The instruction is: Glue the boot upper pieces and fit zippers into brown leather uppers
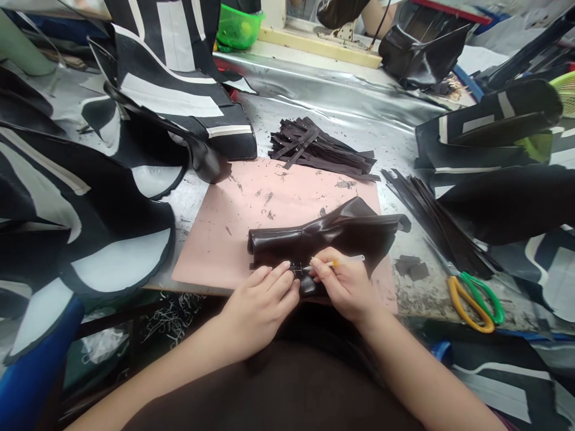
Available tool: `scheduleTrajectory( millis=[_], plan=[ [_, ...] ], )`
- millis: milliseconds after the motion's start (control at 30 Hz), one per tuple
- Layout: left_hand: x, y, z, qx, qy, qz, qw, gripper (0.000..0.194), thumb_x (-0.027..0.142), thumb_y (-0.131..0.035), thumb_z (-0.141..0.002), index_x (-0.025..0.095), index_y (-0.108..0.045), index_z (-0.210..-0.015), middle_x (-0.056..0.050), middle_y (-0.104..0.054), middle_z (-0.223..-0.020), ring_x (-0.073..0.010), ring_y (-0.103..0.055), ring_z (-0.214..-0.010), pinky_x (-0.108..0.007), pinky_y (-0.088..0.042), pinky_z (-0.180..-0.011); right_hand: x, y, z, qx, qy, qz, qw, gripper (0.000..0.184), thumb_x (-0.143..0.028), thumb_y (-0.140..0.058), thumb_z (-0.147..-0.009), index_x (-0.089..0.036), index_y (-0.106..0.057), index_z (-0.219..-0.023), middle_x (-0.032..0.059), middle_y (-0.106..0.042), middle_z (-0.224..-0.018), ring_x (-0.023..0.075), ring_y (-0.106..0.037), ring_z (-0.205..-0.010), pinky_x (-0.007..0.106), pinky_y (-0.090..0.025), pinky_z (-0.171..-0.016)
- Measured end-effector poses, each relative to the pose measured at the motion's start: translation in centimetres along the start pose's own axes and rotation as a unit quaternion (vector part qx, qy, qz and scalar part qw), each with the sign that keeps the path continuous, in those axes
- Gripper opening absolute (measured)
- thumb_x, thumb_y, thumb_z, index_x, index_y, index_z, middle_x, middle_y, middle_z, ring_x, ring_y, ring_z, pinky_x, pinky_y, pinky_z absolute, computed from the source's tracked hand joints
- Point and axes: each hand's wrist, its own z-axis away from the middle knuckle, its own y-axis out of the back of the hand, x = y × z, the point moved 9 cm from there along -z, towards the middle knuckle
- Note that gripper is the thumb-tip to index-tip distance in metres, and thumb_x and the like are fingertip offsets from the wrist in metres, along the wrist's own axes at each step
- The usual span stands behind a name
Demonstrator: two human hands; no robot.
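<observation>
A dark brown glossy leather boot upper (332, 236) lies on a pink mat (233, 233) at the table's near edge. My left hand (260, 299) presses its near edge down with fingers together and fairly flat. My right hand (344, 284) pinches a thin white pen (345, 260), its tip touching the leather beside my left fingertips, where faint marks show.
A pile of dark leather strips (318, 149) lies behind the mat, more strips (431, 221) to the right. Scissors with green and yellow handles (476, 296) rest at right. Black-and-white boot uppers (171, 102) crowd the left and right. A green bowl (238, 27) stands far back.
</observation>
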Motion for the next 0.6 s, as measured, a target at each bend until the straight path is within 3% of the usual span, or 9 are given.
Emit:
scheduleTrajectory(
  millis=[467,533,600],
  plan=[
    [0.1,-0.2,0.0,-0.009,0.002,0.004,1.0,0.029,0.01,-0.036,-0.085,0.011,-0.057,-0.105,-0.01,-0.061,-0.109,-0.0231,-0.051,-0.111,-0.035,-0.04,-0.088,-0.2,0.2,0.0,0.013,-0.005,-0.036,0.999,0.019,-0.025,-0.044,-0.086,-0.02,-0.054,-0.071,-0.0004,-0.057,-0.059,0.0123,-0.055,-0.049,0.024,-0.044,-0.049],
    [-0.2,0.3,0.0,-0.013,0.007,0.018,1.0,0.027,0.016,-0.038,-0.087,0.011,-0.057,-0.106,-0.009,-0.061,-0.109,-0.0228,-0.05,-0.112,-0.035,-0.039,-0.091,-0.7,1.5,0.9,0.067,0.013,-0.055,0.996,0.022,-0.025,-0.044,-0.086,-0.02,-0.053,-0.066,-0.0004,-0.054,-0.057,0.0134,-0.054,-0.05,0.025,-0.044,-0.049],
    [-0.6,1.3,0.1,-0.017,0.016,0.048,0.999,0.026,0.024,-0.041,-0.088,0.013,-0.057,-0.106,-0.007,-0.06,-0.112,-0.0221,-0.048,-0.115,-0.035,-0.036,-0.096,-1.2,3.9,2.6,0.171,0.04,-0.088,0.981,0.03,-0.028,-0.039,-0.087,-0.022,-0.049,-0.06,0.0006,-0.053,-0.057,0.0156,-0.055,-0.055,0.028,-0.046,-0.054]
  ],
)
